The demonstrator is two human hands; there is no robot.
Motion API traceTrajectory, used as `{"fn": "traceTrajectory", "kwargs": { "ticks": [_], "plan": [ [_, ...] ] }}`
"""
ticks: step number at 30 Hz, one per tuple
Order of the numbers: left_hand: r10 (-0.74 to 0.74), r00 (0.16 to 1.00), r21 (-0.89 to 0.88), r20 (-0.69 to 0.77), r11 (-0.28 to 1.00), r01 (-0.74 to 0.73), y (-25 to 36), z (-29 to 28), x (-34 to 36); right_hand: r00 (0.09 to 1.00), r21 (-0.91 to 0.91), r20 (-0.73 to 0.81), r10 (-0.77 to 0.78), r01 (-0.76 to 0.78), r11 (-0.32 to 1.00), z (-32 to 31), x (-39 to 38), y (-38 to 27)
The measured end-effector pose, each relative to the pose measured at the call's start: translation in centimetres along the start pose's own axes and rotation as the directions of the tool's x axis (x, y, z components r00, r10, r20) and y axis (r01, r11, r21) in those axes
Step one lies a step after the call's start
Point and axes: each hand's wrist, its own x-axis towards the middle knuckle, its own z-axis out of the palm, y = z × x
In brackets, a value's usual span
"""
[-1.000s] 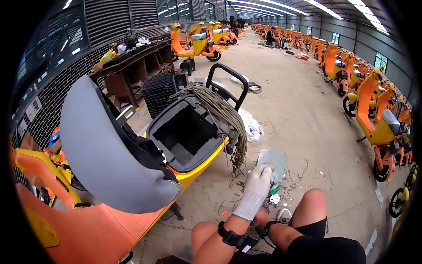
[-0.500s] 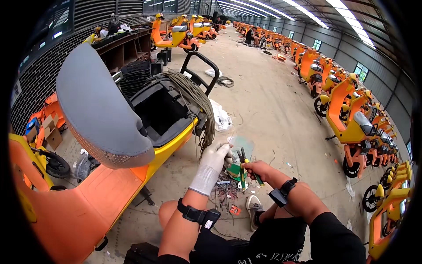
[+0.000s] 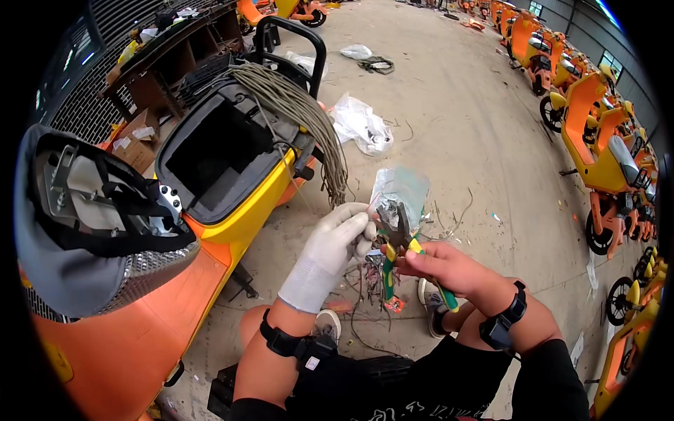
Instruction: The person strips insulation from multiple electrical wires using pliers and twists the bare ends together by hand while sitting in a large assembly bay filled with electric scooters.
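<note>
My left hand [image 3: 337,235], in a whitish knit glove, is closed, its thumb and fingertips pinched together on what looks like a thin reddish wire; most of it is too fine to follow. Bare, my right hand [image 3: 449,266] grips pliers [image 3: 401,228] with green and yellow handles. Their dark jaws point up and away, close beside the gloved fingertips, and the handles are spread apart. Whether the jaws touch the wire cannot be made out. Beyond the pliers, a clear plastic bag [image 3: 407,184] lies on the floor.
To the left stands an orange and yellow scooter [image 3: 158,298], its grey seat [image 3: 56,274] tipped up beside an open storage box [image 3: 175,203]. A wire bundle [image 3: 319,133] drapes over its rear. Wire scraps litter the floor below my hands. Scooters [image 3: 597,168] line the right.
My view has tilted down and moved nearer. The pliers' jaws have come closer to the gloved fingertips, and their handles look more spread. Both hands keep their hold.
</note>
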Motion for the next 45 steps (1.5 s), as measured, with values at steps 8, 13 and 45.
{"fn": "traceTrajectory", "kwargs": {
  "ticks": [8, 13, 45],
  "plan": [
    [-0.03, 0.999, 0.17, 0.013, 0.985, 0.027, -0.4, 2.4, 0.0, 0.998, -0.195, 0.03, -0.058, 0.063, 0.979, -1.7, -0.1, -1.4],
    [-0.088, 0.996, 0.231, -0.002, 0.969, 0.086, -0.8, 2.9, 0.0, 0.993, -0.292, 0.093, -0.079, 0.103, 0.951, -2.1, -0.7, -1.1],
    [-0.128, 0.987, 0.509, -0.099, 0.846, 0.161, -2.7, 4.2, -0.7, 0.877, -0.8, -0.028, -0.479, 0.267, 0.537, -0.5, -1.8, 0.0]
  ]
}}
